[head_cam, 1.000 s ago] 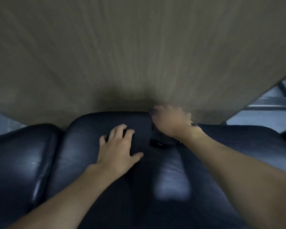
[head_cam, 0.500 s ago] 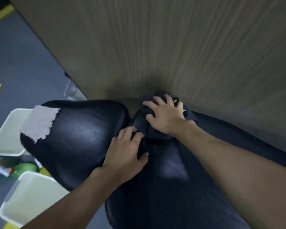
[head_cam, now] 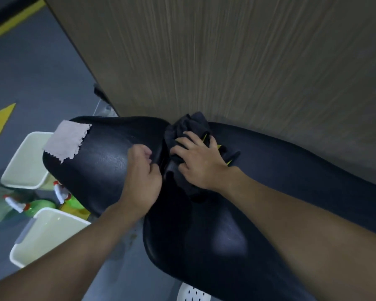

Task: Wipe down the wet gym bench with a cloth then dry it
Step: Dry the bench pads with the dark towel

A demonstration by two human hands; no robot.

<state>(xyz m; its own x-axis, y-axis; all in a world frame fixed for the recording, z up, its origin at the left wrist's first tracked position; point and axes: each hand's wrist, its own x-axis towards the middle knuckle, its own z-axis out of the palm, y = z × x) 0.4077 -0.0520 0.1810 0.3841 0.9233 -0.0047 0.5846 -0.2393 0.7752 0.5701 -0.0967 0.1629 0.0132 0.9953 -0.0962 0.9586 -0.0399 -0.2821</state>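
Now your view has swung left compared with a moment ago, so the smaller pad of the desk fills the centre-left of the frame and the floor beside it shows. Your left hand, which lay flat and spread on the pad a second ago, has curled into a loose fist at the seam between the two pads, its fingers tucked in at the edge of the gap; whether it pinches any fabric there you cannot tell. Your right hand has stayed on the dark cloth, fingers spread wide and pressing the bunched fabric down at the seam, just beside the wood-grain wall panel in the upper half of the frame. By the look of it, you are working the cloth into the crease where water would gather, so the wiping stage seems under way rather than finished. A second, pale cloth lies draped over the far end of the smaller pad at left of centre, untouched; it is probably meant for drying. On the floor at lower left stand two pale plastic bins with green spray bottles between them. The long pad running to the lower right shows a soft sheen, though you cannot tell whether that is wetness.
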